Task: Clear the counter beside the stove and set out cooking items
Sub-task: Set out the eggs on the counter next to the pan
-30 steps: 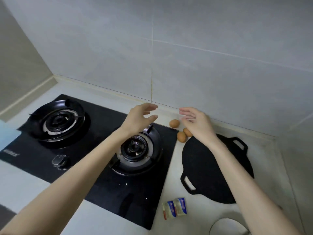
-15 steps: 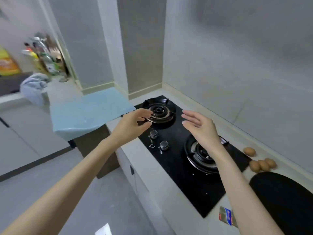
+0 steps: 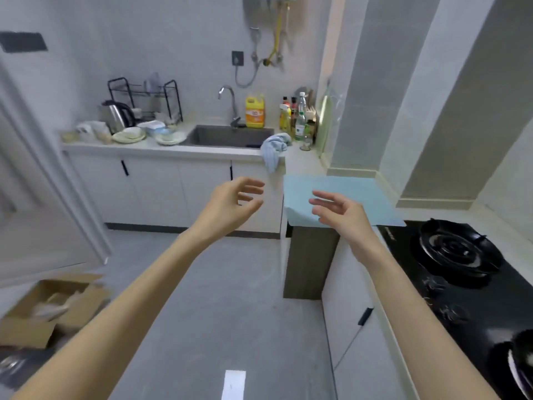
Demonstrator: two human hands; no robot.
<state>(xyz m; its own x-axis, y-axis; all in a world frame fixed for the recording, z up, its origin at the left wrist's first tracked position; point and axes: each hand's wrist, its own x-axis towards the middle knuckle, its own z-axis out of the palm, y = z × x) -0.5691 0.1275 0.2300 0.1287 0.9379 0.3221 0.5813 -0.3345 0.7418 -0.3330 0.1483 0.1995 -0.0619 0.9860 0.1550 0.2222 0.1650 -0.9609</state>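
Both my hands hang in the air over the floor, empty, fingers loosely spread. My left hand (image 3: 230,202) is in front of the white cabinets. My right hand (image 3: 341,212) hovers at the near edge of a light blue mat (image 3: 349,192) that lies on the counter left of the black gas stove (image 3: 467,284). A blue cloth (image 3: 274,150) hangs over the counter edge by the sink (image 3: 227,137). Bottles (image 3: 297,118) and a yellow detergent jug (image 3: 255,111) stand beside the sink.
Plates and bowls (image 3: 150,134), a kettle (image 3: 116,115) and a black dish rack (image 3: 145,98) sit on the far counter at left. An open cardboard box (image 3: 49,307) lies on the floor at lower left. A door frame stands at the left.
My view has swung left, from the stove and eggs to the sink side of the kitchen. Both hands stayed raised and empty, moving with the turn.
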